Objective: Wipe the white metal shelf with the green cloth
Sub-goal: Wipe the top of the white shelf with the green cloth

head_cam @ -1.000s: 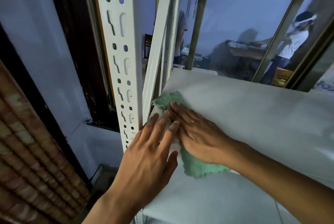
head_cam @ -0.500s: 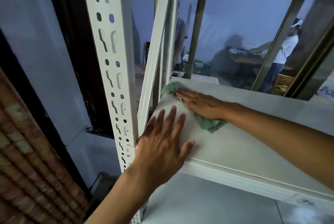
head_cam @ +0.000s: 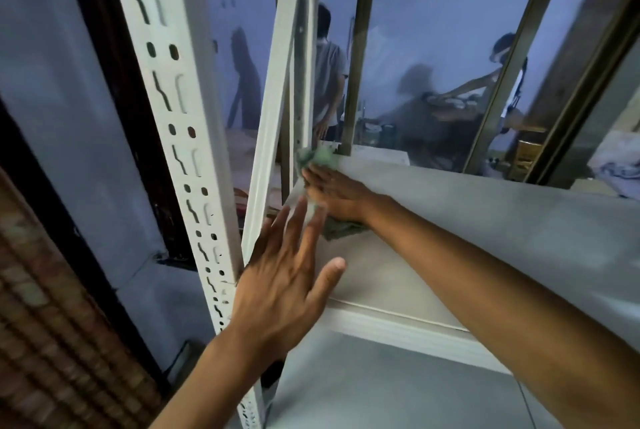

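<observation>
My right hand (head_cam: pixel 332 191) lies flat on cloth (head_cam: pixel 341 229) at shelf's (head_cam: pixel 485 221) 11 o'clock corner, left hand (head_cam: pixel 280 283) spread, empty. Cloth looks soft, bunches easy; I'd palm its middle.

Right hand (head_cam: pixel 334 191) presses green cloth (head_cam: pixel 320 157) on white shelf (head_cam: pixel 485 221), seemingly flat-fingered

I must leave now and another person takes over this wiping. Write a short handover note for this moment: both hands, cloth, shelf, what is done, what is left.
Right hand: flat, pressing the green cloth onto the white metal shelf at its far left corner.
Left hand: open, fingers spread over the shelf's near left edge; blurred, so contact is unclear.
Done: the cloth is at work in that corner; which areas are already wiped does not show.
Left: probably the wide surface to the right.
</observation>
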